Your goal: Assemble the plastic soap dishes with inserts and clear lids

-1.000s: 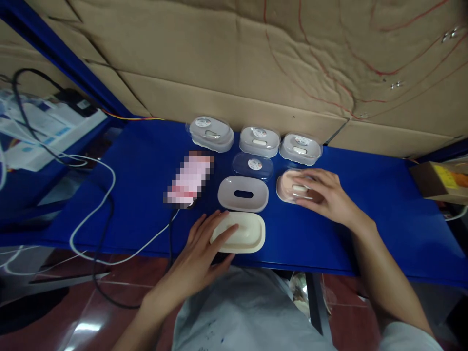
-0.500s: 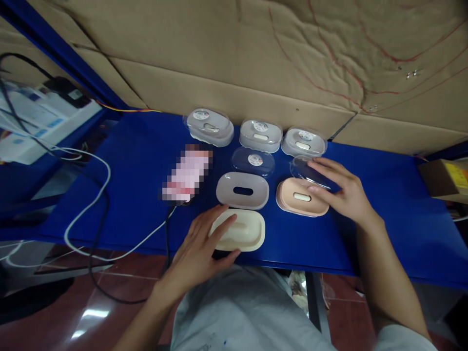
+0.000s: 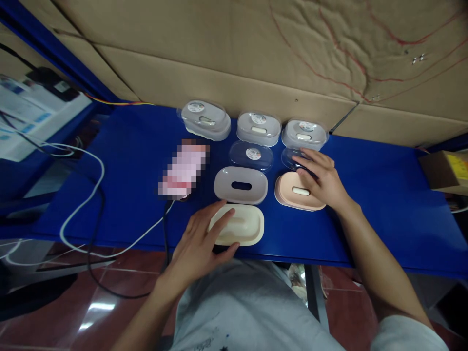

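My left hand (image 3: 204, 234) lies over the left end of a shallow cream oval dish (image 3: 252, 225), fingers spread, thumb by its near rim. My right hand (image 3: 321, 178) has its fingertips and thumb on a clear plastic lid (image 3: 288, 157), low over the blue surface or on it; I cannot tell which. Just in front of that lid sits an uncovered peach oval box (image 3: 288, 187), a small white bar in its slot. Between the dish and another clear lid (image 3: 241, 155) with a round sticker lies a grey oval cover (image 3: 224, 184) with a slot.
Along the cardboard wall (image 3: 219, 73) stand three grey lidded boxes: left (image 3: 204, 119), middle (image 3: 259, 130) and right (image 3: 305, 134). A blurred-out phone (image 3: 185, 170) with a white cable (image 3: 98, 187) lies at left. A cardboard carton (image 3: 444, 170) stands at far right.
My right hand has lifted the clear lid off the peach box, first back and to the right, then left behind the box. My left hand has stayed at the cream dish.
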Available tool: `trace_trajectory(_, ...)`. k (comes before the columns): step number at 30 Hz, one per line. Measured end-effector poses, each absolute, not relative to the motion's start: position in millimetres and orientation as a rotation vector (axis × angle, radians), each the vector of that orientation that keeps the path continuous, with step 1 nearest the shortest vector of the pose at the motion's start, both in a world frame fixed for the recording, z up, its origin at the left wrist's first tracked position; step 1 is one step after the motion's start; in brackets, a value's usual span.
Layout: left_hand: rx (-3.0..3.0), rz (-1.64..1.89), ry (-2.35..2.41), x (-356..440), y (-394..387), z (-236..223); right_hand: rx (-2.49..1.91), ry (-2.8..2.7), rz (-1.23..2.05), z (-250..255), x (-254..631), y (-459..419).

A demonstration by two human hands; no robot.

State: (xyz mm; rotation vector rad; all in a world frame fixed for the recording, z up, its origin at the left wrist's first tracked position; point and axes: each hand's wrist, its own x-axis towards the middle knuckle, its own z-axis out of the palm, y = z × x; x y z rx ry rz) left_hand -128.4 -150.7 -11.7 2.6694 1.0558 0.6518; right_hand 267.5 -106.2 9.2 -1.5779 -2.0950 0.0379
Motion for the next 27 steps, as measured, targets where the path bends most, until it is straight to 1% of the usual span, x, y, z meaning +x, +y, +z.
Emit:
trace_trajectory(3,2.669,0.647,1.069,-128.2,-151.0,-11.6,-1.516,-2.079,-0.036,9.2,257.9,-111.6)
trace_trajectory(5,2.669,0.653,1.066,-128.1,-150.9,-11.5,-1.482,-2.126,-0.029,11.1,254.9,-118.4)
trace_trajectory(15,2.68,0.724,1.03,-127.4,-150.2,-13.3,-1.483,-2.535,0.377,38.9,239.1,-158.0)
trace_trajectory(20,2.676,0.737,1.023,-128.2,-149.9,-13.5,-1.52,-2.494,0.465,45.7,236.6,-163.2)
trace_trajectory(24,2.733,0.832,0.999,-127.3,-152.5,-11.4,-1.451,-2.347,0.612,52.3,240.7,-162.8)
trace_trajectory(27,2.776,0.892,0.98,-123.1,-154.8,-11.0,-1.413,-2.294,0.586,50.3,242.1,-163.4)
